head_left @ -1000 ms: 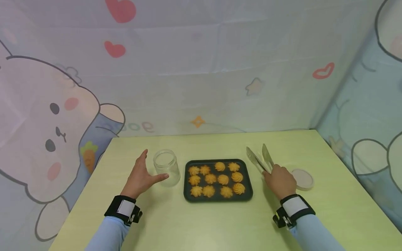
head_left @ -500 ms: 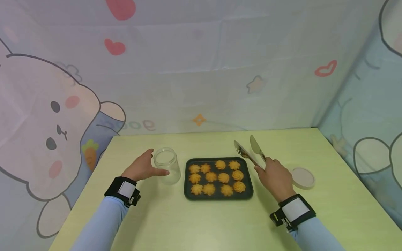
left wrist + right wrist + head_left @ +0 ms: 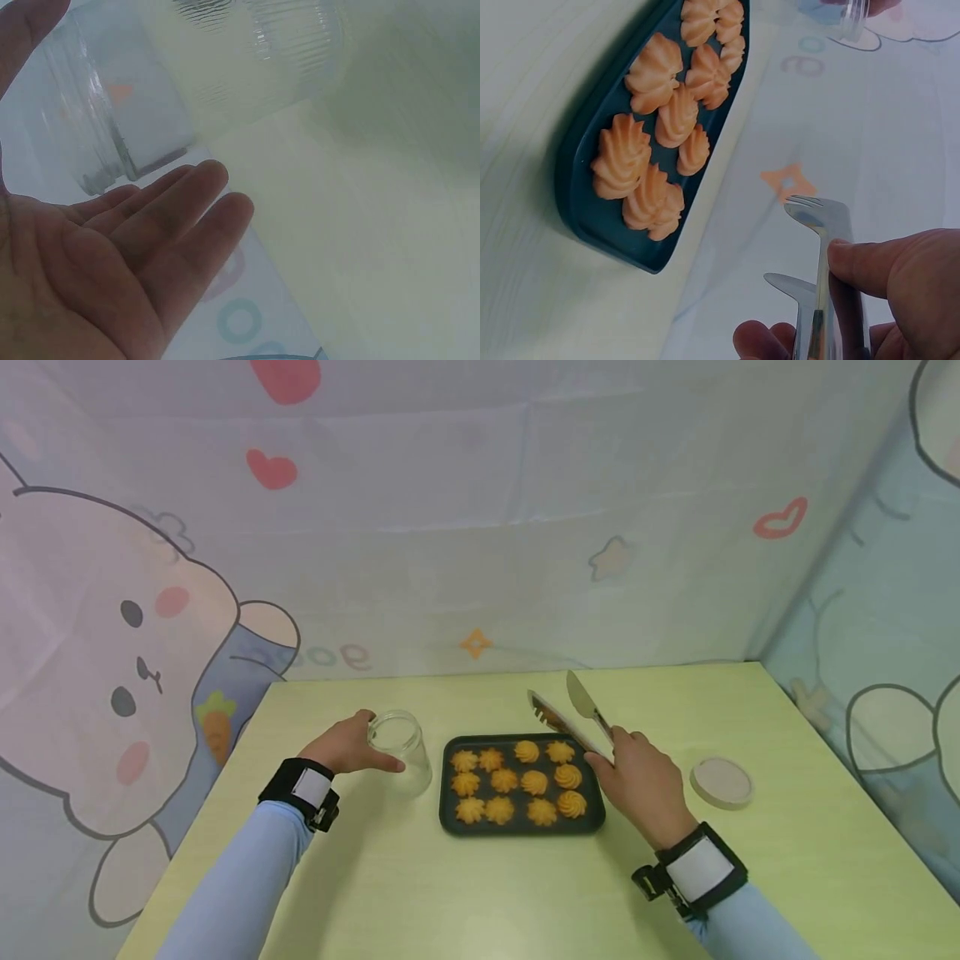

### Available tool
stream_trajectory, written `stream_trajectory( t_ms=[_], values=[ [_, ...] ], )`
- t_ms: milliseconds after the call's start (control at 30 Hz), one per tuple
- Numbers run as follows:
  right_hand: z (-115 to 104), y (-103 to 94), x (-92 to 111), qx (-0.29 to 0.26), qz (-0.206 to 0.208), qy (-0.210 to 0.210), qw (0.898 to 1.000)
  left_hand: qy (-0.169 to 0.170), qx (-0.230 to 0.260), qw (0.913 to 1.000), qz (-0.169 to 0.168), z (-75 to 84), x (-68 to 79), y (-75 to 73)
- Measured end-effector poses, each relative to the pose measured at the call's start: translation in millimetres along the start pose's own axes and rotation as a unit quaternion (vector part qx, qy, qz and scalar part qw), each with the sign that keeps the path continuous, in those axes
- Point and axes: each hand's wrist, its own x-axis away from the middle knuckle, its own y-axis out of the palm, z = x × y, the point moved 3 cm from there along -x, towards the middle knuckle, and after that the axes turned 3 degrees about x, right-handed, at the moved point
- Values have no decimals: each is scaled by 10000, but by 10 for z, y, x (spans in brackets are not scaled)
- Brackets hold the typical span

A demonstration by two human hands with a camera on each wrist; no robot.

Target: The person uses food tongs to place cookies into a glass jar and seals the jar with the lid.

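Note:
My left hand (image 3: pixel 347 747) is at the left side of a clear glass jar (image 3: pixel 408 764), thumb in front and fingers behind. In the left wrist view its fingers (image 3: pixel 180 247) are nearly straight, and I cannot tell whether they touch the glass. My right hand (image 3: pixel 647 787) holds metal serving tongs (image 3: pixel 558 720) between thumb and fingers. Their two tips stand apart above the back right of a dark baking tray (image 3: pixel 480 832), nothing between them. Several golden piped cookies (image 3: pixel 534 783) sit in rows on that tray; the right wrist view shows their swirled ridges.
A round whitish lid (image 3: pixel 722 782) lies on the pale yellow-green table (image 3: pixel 480 902), right of the right hand. Behind the table's back edge hangs a printed cloth (image 3: pixel 450 568) with hearts and a cartoon animal.
My right hand has carried the tongs leftward, from beside the lid to over the tray's back right corner. The left hand has come closer to the jar.

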Motion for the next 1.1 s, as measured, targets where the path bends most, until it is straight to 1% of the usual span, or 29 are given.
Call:
stream_trajectory(
  t_ms=[200, 433, 600, 800, 967, 1100],
  values=[
    [-73, -24, 23, -46, -79, -31, 10000, -52, 31, 10000, -33, -9, -35, 25],
    [-114, -54, 39, -43, -39, -181, 9998, 15, -100, 9999, -7, -20, -67, 37],
    [-131, -94, 32, 17, -22, -320, 9995, -54, -144, 9999, -58, -19, -84, 41],
    [-154, -112, 10, 102, -227, -432, 9988, -138, -197, 9996, -131, -20, -107, 60],
    [-169, -138, -7, 235, -409, -566, 9973, -112, -379, 9990, -194, 61, -79, 52],
    [-168, -179, -28, 313, -677, -566, 9956, -146, -445, 9986, -236, 109, -62, 39]
  ],
)
